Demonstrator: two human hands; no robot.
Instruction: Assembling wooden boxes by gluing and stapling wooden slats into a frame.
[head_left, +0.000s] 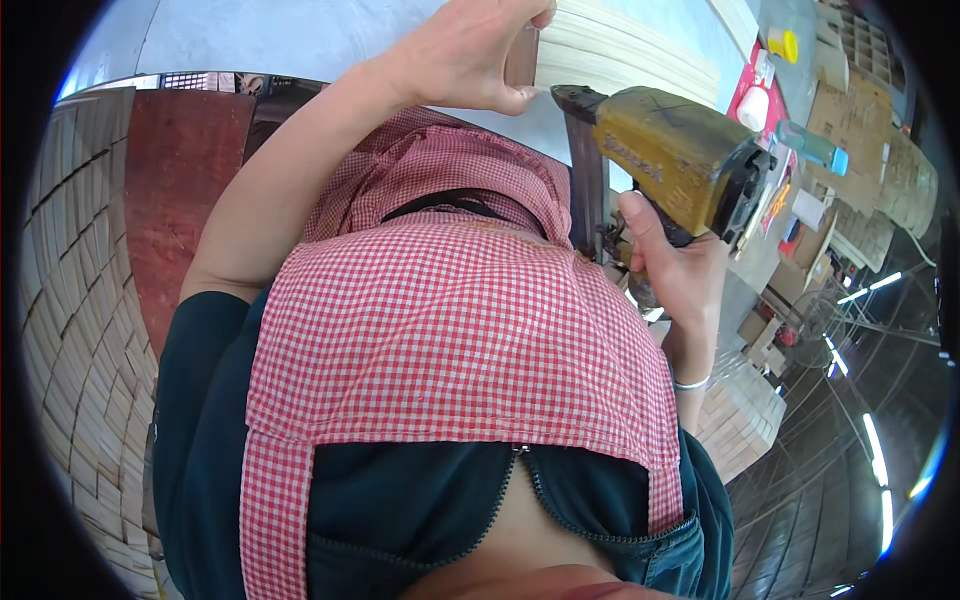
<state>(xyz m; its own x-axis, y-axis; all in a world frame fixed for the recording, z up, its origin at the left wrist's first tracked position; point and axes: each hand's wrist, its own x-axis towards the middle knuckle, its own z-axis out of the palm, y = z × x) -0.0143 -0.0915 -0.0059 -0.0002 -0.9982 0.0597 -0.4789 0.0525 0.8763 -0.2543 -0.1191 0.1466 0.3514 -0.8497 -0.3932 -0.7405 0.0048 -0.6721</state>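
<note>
My left hand (pixel 455 55) is at the table's near edge, thumb and fingers closed around a small brown wooden block (pixel 521 58). Part of that block is hidden by the hand and cut off by the top of the picture. In my right hand (pixel 685 270) is a worn yellow and black nail gun (pixel 660 145), gripped by its handle, with the thumb up along the near side. Its dark nose points left, close to my left thumb and the block, with a small gap between. Beyond the gun's nose lies a stack of pale wooden strips (pixel 615 50).
The pale table (pixel 250 40) runs along the top. At its right are a yellow tub (pixel 783 44), a white bottle (pixel 753 107) and a blue-capped bottle (pixel 812 147). A red-brown board (pixel 190 190) and stacked wood pieces (pixel 85 300) stand at left. Cardboard (pixel 855 140) lies farther right.
</note>
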